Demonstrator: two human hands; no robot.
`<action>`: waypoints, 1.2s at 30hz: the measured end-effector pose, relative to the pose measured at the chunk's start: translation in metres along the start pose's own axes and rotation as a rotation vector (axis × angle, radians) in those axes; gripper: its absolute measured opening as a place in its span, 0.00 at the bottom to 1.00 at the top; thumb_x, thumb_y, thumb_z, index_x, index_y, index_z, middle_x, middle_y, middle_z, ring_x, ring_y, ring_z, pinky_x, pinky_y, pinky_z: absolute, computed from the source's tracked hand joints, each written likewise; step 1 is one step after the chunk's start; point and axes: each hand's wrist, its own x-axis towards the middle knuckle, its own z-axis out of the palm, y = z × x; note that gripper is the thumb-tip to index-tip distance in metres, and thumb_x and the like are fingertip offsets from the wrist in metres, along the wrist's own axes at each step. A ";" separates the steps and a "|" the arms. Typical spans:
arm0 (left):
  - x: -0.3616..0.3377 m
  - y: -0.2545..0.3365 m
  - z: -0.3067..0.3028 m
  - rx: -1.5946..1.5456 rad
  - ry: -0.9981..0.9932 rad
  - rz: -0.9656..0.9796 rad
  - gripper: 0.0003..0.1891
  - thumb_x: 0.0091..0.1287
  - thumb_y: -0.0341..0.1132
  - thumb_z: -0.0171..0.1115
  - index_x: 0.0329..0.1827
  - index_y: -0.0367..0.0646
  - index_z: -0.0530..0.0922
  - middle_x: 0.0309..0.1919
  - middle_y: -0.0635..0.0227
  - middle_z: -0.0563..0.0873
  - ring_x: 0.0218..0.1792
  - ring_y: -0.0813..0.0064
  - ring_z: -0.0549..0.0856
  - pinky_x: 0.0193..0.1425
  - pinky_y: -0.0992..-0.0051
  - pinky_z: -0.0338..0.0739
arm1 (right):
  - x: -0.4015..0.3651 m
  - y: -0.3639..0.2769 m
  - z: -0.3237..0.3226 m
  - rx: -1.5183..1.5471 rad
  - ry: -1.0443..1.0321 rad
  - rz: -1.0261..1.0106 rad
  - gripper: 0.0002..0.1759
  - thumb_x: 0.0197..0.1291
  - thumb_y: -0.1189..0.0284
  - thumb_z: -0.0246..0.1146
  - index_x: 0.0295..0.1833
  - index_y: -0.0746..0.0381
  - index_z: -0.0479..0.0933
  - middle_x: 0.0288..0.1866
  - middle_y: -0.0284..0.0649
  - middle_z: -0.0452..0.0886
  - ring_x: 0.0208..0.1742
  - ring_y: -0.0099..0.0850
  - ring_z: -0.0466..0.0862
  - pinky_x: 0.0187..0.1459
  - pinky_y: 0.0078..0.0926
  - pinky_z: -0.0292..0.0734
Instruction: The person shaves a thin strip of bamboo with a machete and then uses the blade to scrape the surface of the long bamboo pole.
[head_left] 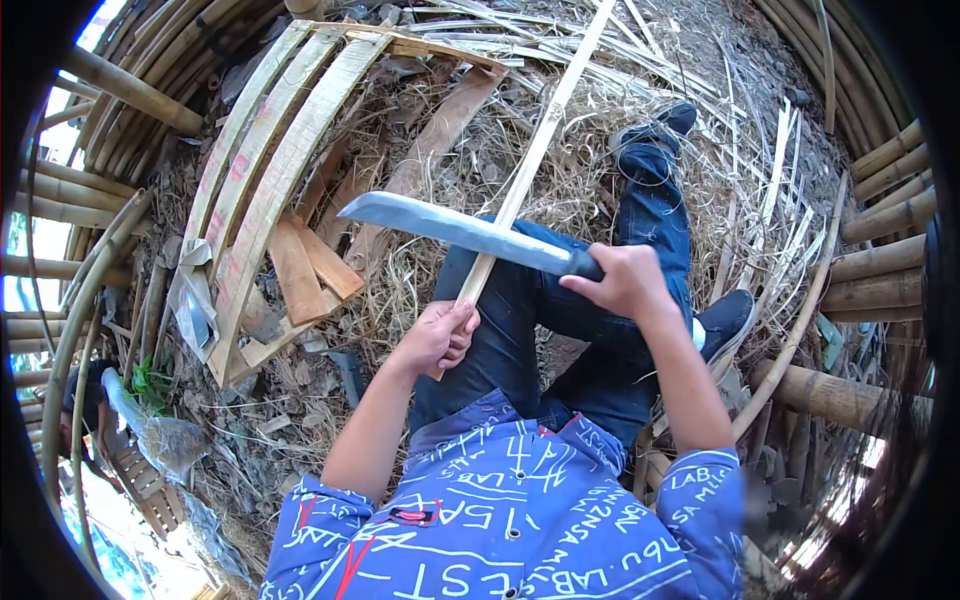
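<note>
My left hand [441,336] is closed around the near end of a long, pale bamboo strip [541,143], which runs up and away past my raised knee. My right hand [624,281] grips the dark handle of a machete [462,224]. The broad grey blade lies crosswise over the strip, a little beyond my left hand, with its tip pointing left. Blade and strip overlap above my thigh in dark trousers.
Curly shavings [580,190] cover the ground around my legs. At the left stands a slatted wooden pallet [285,150] with loose boards [300,265]. Bamboo poles [880,280] line both sides. Another person [88,410] bends at the far left.
</note>
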 end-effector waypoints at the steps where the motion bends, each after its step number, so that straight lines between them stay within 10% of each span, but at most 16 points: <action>1: 0.000 -0.001 0.000 0.007 0.015 -0.004 0.19 0.78 0.47 0.46 0.28 0.46 0.67 0.13 0.83 0.58 0.10 0.90 0.56 0.10 0.85 0.53 | 0.001 -0.008 0.005 0.014 -0.007 -0.001 0.33 0.51 0.36 0.62 0.25 0.59 0.77 0.19 0.46 0.79 0.25 0.46 0.83 0.28 0.42 0.76; 36: -0.006 -0.016 0.017 0.079 0.157 0.206 0.14 0.76 0.40 0.46 0.40 0.37 0.73 0.14 0.78 0.65 0.10 0.86 0.65 0.13 0.81 0.64 | 0.014 -0.062 0.018 0.021 -0.048 0.060 0.42 0.47 0.29 0.59 0.22 0.63 0.77 0.20 0.49 0.80 0.27 0.48 0.83 0.31 0.44 0.78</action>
